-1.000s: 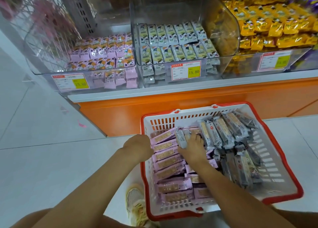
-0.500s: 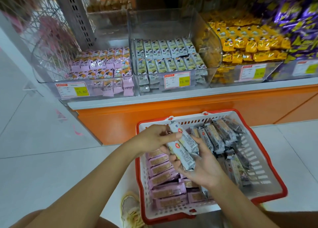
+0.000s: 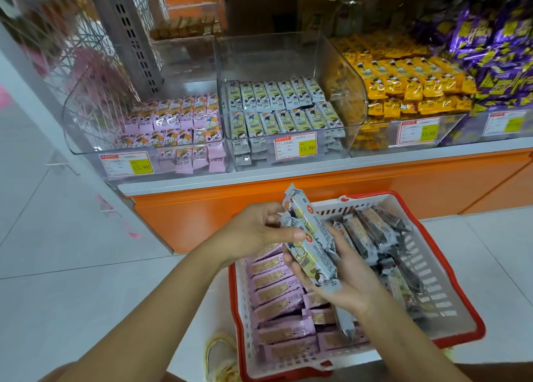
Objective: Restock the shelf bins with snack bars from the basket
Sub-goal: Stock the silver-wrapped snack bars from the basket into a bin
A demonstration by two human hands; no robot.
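Nearest to the person, low and left of the grip, a pale shoe (image 3: 220, 358) stands on the floor tiles, just beside the basket (image 3: 427, 269). The basket is white with a red rim and sits directly under the grip. In its left half, below the hands, pink bars (image 3: 277, 295) lie in a neat row. In its right half, to the right of the grip, loose grey bars (image 3: 372, 231) lie in a heap.

Above the basket the right hand (image 3: 346, 280) is turned palm up, and its fingers curl round a small stack of held bars (image 3: 311, 249) in grey wrappers. The left hand (image 3: 253, 234) pinches the upper part of this stack between thumb and fingers. How many bars are in the stack, I cannot tell.

Beyond the grip is the orange base (image 3: 317, 197) of the shelf, and above it stand clear bins. The middle bin (image 3: 274, 55), straight beyond the grip, holds grey-wrapped bars in two rows and carries a price tag (image 3: 295, 147) on its front. The left bin (image 3: 86, 116) holds pink-wrapped ones. Far right of the grip lie yellow packets (image 3: 409, 84) and purple packets (image 3: 496, 49).
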